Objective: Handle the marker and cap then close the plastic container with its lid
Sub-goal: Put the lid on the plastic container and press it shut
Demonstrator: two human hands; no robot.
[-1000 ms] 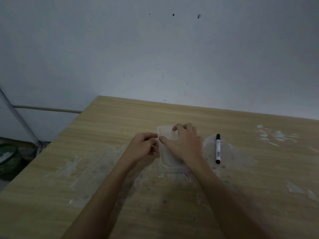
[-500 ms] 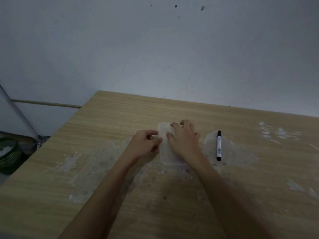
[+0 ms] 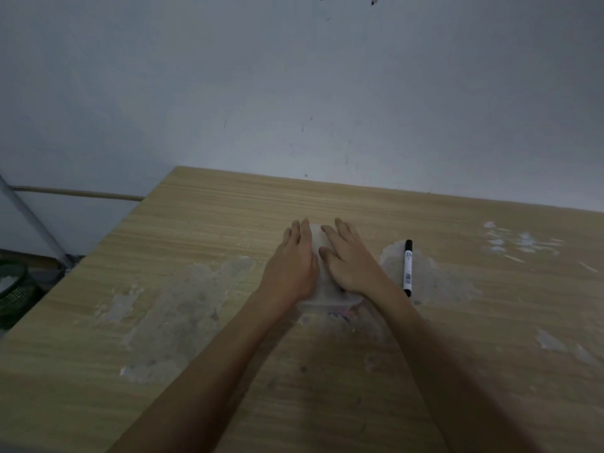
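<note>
A translucent plastic container with its lid (image 3: pixel 327 294) on top sits on the wooden table (image 3: pixel 202 223), mostly hidden under my hands. My left hand (image 3: pixel 292 263) lies flat on the lid's left half, fingers stretched forward. My right hand (image 3: pixel 351 261) lies flat on the right half, fingers spread. Both palms rest on the lid and grip nothing. A capped marker (image 3: pixel 407 267), white barrel with black ends, lies on the table just right of my right hand, pointing away from me.
The table butts against a grey wall (image 3: pixel 294 93) at the back. Pale worn patches (image 3: pixel 170 305) mark the tabletop. Off the table's left edge a dark green basket (image 3: pixel 13 289) stands on the floor beside a slanted pole (image 3: pixel 29 217).
My left hand opened from a pinch at the lid's left edge and now lies flat on top. My right hand spread flatter. The view tilted downward.
</note>
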